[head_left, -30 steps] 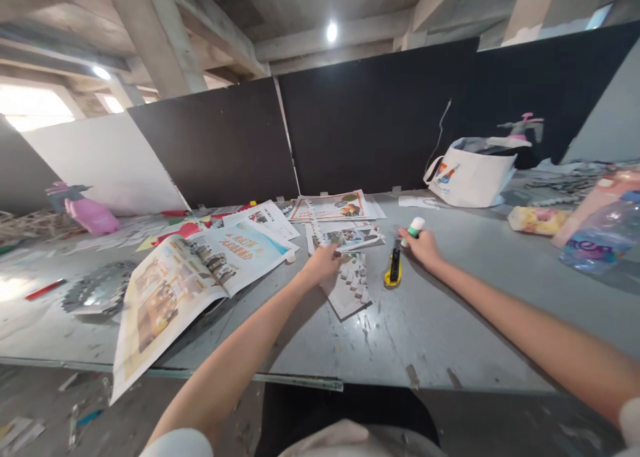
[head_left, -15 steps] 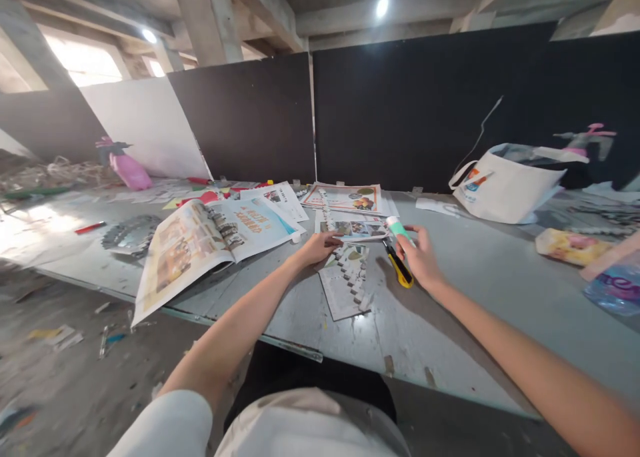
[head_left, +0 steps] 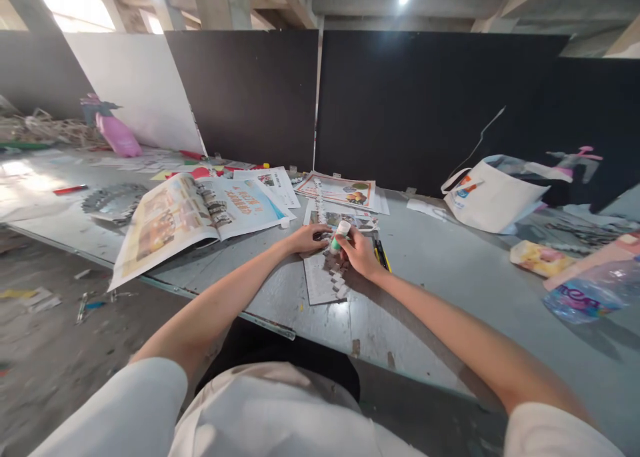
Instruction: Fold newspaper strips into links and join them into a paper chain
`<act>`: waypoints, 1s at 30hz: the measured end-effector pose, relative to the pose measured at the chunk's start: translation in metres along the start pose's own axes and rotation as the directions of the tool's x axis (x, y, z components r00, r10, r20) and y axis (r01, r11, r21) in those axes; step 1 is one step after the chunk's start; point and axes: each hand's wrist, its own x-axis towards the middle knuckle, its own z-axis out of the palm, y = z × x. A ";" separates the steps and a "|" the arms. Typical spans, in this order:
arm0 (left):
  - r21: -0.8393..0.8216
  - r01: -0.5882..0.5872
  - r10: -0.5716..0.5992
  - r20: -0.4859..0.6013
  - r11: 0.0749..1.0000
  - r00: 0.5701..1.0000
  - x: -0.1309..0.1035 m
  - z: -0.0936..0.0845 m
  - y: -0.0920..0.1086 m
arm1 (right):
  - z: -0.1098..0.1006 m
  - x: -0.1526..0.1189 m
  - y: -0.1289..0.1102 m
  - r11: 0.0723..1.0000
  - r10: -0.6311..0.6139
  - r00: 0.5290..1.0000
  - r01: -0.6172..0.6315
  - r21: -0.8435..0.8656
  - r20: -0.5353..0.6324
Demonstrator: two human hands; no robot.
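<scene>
My right hand [head_left: 361, 254] is wrapped round a green glue stick with a white end [head_left: 343, 228], held tilted, white end up, over a paper strip cut in zigzag steps [head_left: 340, 285]. That strip lies on a printed sheet [head_left: 317, 282] near the table's front edge. At the sheet's upper left, my left hand [head_left: 307, 238] has its fingers bent and thumb in, closed at the strip's upper end; the fingertips are partly hidden. A yellow and black utility knife [head_left: 383, 254] lies just beyond my right hand, partly covered by it.
On the left an open magazine [head_left: 167, 234] overhangs the table edge. More printed sheets [head_left: 345, 192] lie behind my hands. To the right are a white bag [head_left: 493, 194], a yellow packet [head_left: 540, 260] and a clear plastic pack [head_left: 583, 297]. A pink spray bottle [head_left: 117, 134] stands back left.
My right hand has brought the glue stick left and down from beside the sheet to over the strip, close to my left hand. The view has tilted down and shifted.
</scene>
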 end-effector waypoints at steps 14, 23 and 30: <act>0.022 -0.001 -0.001 0.070 1.000 0.998 0.003 0.000 0.004 | 0.006 -0.001 -0.002 0.985 -0.021 0.994 0.040 -0.169 0.110; 0.007 0.000 -0.001 0.059 1.000 0.998 0.004 0.001 0.003 | 0.006 0.004 -0.003 0.958 -0.030 0.991 0.065 -0.279 0.127; 0.000 -0.010 0.010 0.061 1.000 0.998 0.004 0.001 0.003 | 0.007 0.004 -0.001 0.968 -0.039 0.990 0.071 -0.242 0.134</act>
